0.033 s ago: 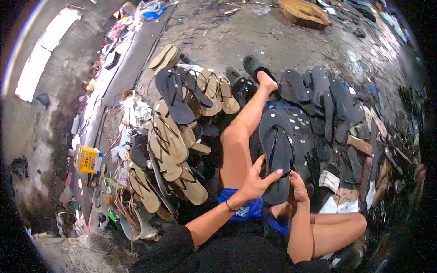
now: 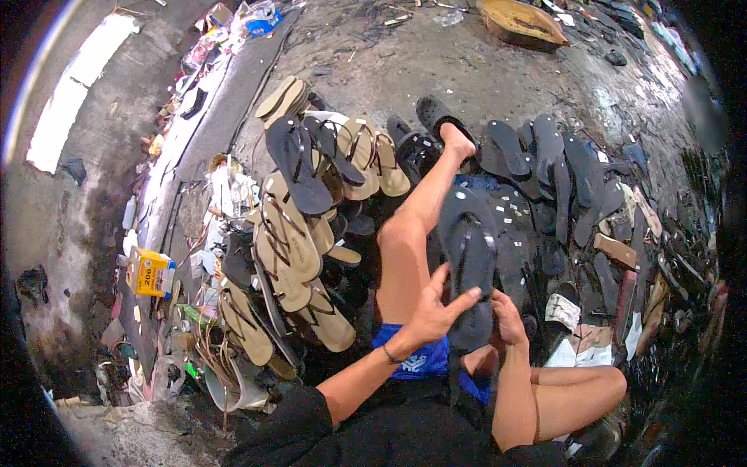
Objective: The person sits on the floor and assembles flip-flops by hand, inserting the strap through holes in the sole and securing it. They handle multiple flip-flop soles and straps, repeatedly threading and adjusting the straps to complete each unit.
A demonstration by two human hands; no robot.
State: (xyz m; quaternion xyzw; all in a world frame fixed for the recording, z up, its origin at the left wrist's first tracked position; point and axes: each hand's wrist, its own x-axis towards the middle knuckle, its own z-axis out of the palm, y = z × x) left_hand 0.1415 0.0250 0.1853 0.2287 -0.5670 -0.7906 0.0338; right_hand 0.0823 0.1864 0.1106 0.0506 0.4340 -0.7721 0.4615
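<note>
A black flip-flop (image 2: 468, 268), toe pointing away from me, is held up over my lap. Its glossy strap shows, and the sole is slightly blurred. My left hand (image 2: 437, 313) grips it from the left, with the thumb across the footbed near the heel and the fingers partly underneath. On the opposite edge, beside the strap's end, my right hand (image 2: 508, 321) has its fingers curled against the flip-flop; the fingertips are partly hidden. To the left lies a pile of beige flip-flops (image 2: 289, 243) with dark straps, and a black flip-flop (image 2: 298, 167) rests on top.
More black flip-flops (image 2: 551, 159) lie at the right, near a wooden block (image 2: 615, 250) and scattered scraps. A yellow box (image 2: 150, 272) stands at far left. A wooden slab (image 2: 523, 23) sits at the back. My outstretched leg (image 2: 416, 214) separates the two groups.
The flip-flop has shifted slightly left and tilted in my hands. My left fingers have moved a little along its edge. The surrounding piles look the same.
</note>
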